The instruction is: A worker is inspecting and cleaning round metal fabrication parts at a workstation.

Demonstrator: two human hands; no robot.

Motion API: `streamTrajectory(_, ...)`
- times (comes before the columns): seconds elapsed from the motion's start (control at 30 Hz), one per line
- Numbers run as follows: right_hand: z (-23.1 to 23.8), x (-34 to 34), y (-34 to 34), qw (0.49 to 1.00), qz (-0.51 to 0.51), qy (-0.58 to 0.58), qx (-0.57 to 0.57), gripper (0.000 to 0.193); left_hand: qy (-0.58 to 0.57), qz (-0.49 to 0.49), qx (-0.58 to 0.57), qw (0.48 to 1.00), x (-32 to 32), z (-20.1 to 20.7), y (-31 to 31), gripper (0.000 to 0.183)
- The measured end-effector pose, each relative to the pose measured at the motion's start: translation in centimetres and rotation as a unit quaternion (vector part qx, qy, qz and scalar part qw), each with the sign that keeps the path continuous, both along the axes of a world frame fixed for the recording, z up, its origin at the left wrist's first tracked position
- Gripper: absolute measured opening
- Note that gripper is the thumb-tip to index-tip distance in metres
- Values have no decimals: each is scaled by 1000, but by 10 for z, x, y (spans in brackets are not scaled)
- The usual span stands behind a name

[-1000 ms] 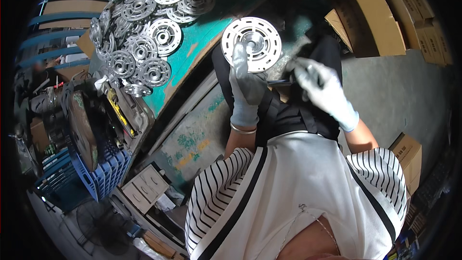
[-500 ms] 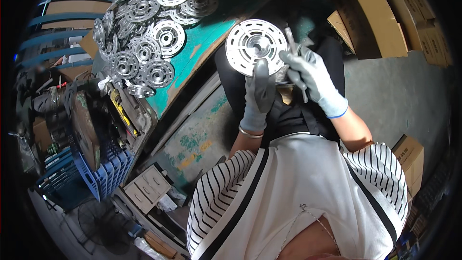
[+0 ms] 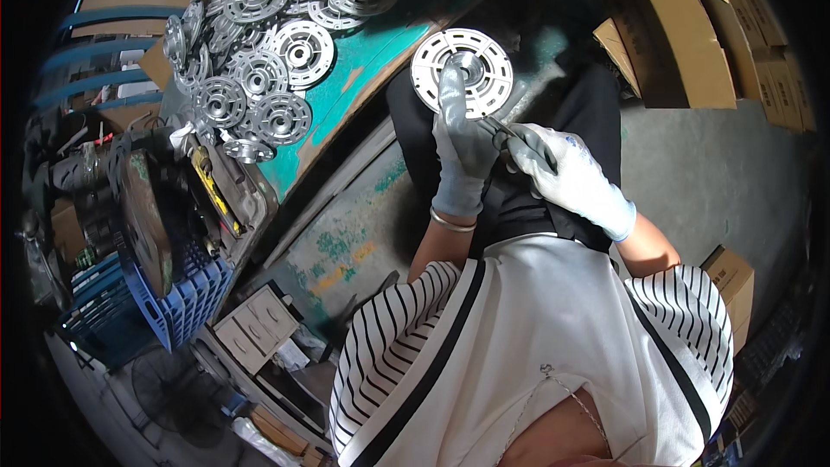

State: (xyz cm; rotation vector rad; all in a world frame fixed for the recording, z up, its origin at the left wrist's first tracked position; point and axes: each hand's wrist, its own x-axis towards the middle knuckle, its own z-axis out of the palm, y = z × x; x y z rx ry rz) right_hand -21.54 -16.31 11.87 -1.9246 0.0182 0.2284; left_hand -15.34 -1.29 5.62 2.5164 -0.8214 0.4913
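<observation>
Metal disc [image 3: 476, 71] in left hand [image 3: 463, 140], near right hand [image 3: 564, 166]

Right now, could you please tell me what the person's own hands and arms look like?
The left hand and right hand each wear a pale fabric glove with darker grey finger areas. A silver-coloured metal bangle circles the left wrist. Loose white sleeves with black stripes cover the upper arms.
</observation>
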Motion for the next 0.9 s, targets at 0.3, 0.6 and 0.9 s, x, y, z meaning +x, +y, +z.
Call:
streamTrajectory(0.3, -2, 4, 3, 999, -31, 37, 13, 12, 391, -51, -490, 777, -11, -45, 1, 40)
streamTrajectory(0.6, -34, 5, 11, 983, -49, -149, -94, 12, 504, -47, -696, 510, -4, -47, -6, 39)
streamTrajectory(0.9, -27, 4, 7, 993, -8, -107, -48, 13, 193, -41, -287, 938, 3, -20, -9, 36)
